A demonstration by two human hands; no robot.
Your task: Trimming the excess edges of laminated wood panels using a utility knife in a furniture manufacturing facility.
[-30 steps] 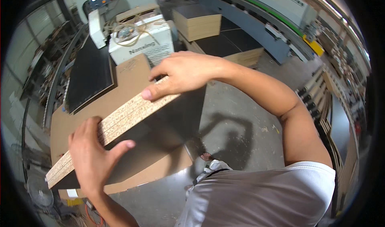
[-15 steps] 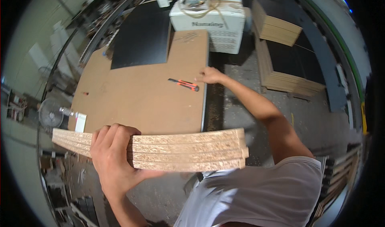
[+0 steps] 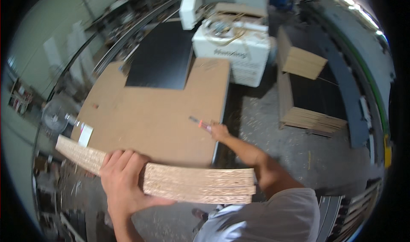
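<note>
My left hand grips a stack of several chipboard strips, fingers over the top and thumb underneath. The stack lies crosswise in front of my body, its rough cut edges facing up. At the right side of the brown-topped table, my right hand is closed around the handle of an orange and black utility knife. The knife's front end points up and left over the tabletop. My fingers cover most of the handle.
A black panel lies on the table's far part, with a white box-like cabinet behind. Stacked boards stand on the floor at right. A white card and a fan are at left.
My right hand, earlier beside the knife at the table edge, has taken hold of its handle. My left hand still grips the strips. The view has shifted, so the table appears lower.
</note>
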